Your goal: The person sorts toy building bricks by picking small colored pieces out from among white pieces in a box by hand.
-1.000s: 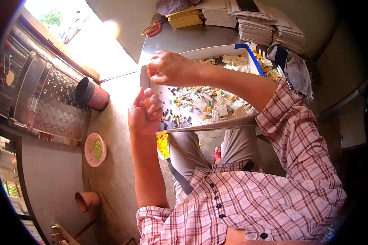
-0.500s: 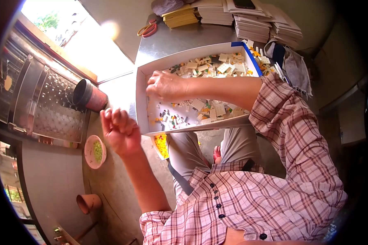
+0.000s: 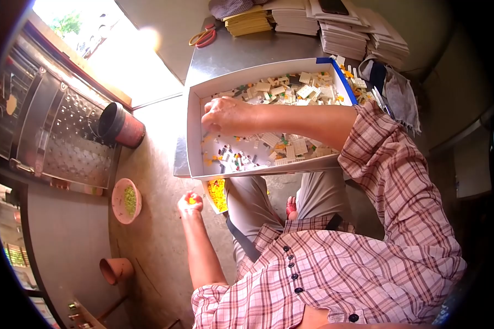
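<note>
My left hand (image 3: 190,202) is low beside the table, left of a small box of yellow pieces (image 3: 218,194). Its fingers curl around a small yellow piece (image 3: 192,200) that shows in the palm. Over the left end of a large white cardboard box (image 3: 193,142), my right hand (image 3: 224,115) points down with its fingers drawn together. Whatever is at those fingertips is hidden. Loose toy building bricks (image 3: 299,147), mostly cream and white with some yellow, green and dark ones, lie across the box floor. Small pieces (image 3: 237,159) are scattered just below my right hand.
Stacks of paper (image 3: 343,38), scissors (image 3: 204,37) and a phone (image 3: 333,6) lie on the metal table (image 3: 241,55). A grey cloth (image 3: 398,90) hangs at right. On the left floor are a dark pot (image 3: 123,126), a pink bowl (image 3: 139,203) and a clay pot (image 3: 117,271).
My left hand has dropped from beside the large box's left edge to below table height, and yellow now shows in it. My right hand stays over the bricks.
</note>
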`<state>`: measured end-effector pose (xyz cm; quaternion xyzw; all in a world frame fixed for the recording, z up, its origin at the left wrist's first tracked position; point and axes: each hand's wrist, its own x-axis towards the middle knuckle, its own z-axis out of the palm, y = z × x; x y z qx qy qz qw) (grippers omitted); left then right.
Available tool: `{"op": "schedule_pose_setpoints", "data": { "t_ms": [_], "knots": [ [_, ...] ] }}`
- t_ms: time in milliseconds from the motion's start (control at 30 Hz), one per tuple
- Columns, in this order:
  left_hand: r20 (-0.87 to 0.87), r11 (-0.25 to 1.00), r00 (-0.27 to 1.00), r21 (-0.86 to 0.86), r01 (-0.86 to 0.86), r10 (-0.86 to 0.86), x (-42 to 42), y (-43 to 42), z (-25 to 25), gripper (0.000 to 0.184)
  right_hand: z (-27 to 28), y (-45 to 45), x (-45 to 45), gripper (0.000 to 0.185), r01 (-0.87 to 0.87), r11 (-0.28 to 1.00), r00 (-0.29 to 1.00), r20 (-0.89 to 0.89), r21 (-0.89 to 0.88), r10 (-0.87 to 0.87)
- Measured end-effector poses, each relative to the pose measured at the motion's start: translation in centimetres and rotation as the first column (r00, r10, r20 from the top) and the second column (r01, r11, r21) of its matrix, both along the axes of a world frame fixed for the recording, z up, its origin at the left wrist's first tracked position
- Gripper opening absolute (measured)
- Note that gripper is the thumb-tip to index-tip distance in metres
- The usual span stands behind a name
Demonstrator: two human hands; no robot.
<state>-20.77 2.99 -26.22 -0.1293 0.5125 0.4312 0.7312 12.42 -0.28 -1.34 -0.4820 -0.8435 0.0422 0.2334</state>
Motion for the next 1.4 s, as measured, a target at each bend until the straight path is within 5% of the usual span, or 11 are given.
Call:
{"op": "schedule_pose_setpoints", "data": {
  "t_ms": [133,267,367,433,733,867,1000,1100,1400],
  "knots": [
    [-0.092,0.988,0.988,-0.082,-0.133,0.125,-0.7,-1.5,-5.3,0.027,0.7,-0.3,-0.1,0.008,0.005,0.987,0.996,-0.090,-0.158,-0.019],
    [-0.202,0.985,0.969,-0.063,-0.160,0.145,-1.0,-0.9,-8.1,0.039,0.7,-0.4,-0.3,0.008,0.009,1.000,0.998,0.056,-0.027,-0.007],
    [-0.244,0.989,0.960,-0.024,-0.145,0.134,-0.3,-1.0,-7.3,0.047,0.2,-0.2,-0.5,0.008,0.039,0.997,0.993,0.111,0.061,-0.045],
    [-0.298,0.996,0.951,-0.013,-0.085,0.077,2.4,-2.6,-1.1,0.052,0.1,-0.1,-0.4,0.008,0.037,0.997,0.992,0.115,0.062,-0.044],
    [-0.441,0.991,0.887,-0.072,0.115,-0.135,1.5,-2.4,-3.9,0.048,2.2,-1.2,-0.9,0.006,-0.087,0.994,0.993,-0.087,-0.067,0.081],
    [-0.372,0.997,0.926,0.055,-0.057,0.073,1.0,-1.4,-4.7,0.041,2.4,-1.3,-1.1,0.008,-0.114,0.990,0.984,-0.145,-0.088,0.100],
    [-0.230,0.952,0.940,0.235,-0.198,0.253,1.1,0.2,-1.7,0.022,1.2,-1.0,-1.2,0.006,-0.161,0.987,0.974,-0.161,0.013,0.161],
    [-0.090,0.878,0.945,0.406,-0.254,0.315,2.6,0.7,5.2,0.014,1.0,-1.0,-1.1,0.005,-0.159,0.987,0.979,-0.132,-0.014,0.156],
    [0.057,0.518,0.989,0.847,-0.120,0.135,8.3,-2.8,24.0,0.021,1.7,-1.4,-2.0,0.010,0.021,1.000,0.990,0.141,-0.019,-0.018]
  ]
}}
